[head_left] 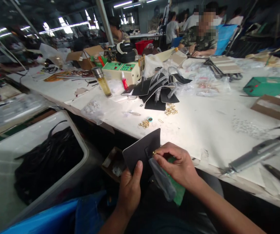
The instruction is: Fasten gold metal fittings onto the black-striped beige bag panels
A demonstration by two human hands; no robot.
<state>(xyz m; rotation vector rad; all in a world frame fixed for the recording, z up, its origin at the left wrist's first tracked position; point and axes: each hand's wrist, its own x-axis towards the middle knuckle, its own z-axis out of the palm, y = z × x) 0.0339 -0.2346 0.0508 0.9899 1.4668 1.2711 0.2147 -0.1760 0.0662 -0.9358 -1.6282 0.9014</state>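
Note:
My left hand (131,188) grips a flat black panel (142,148) with a pale edge, its thumb lying across the face. A strap wrapped in clear plastic (163,180) hangs from the panel's right side. At the strap's upper end my right hand (176,161) pinches a small gold metal piece (154,153) between thumb and forefinger, against the panel. Beyond my hands, a small pile of gold metal pieces (144,123) lies on the white table beside a small round green-topped item (150,119). Another gold pile (171,109) lies by a stack of black panels (154,104).
An electric screwdriver (257,154) lies at the table's right. A white bin (81,139) with black material stands at my left. A bottle (102,83), a red-labelled tube (124,81) and a control box (122,71) stand farther back. A person (199,42) sits across the table.

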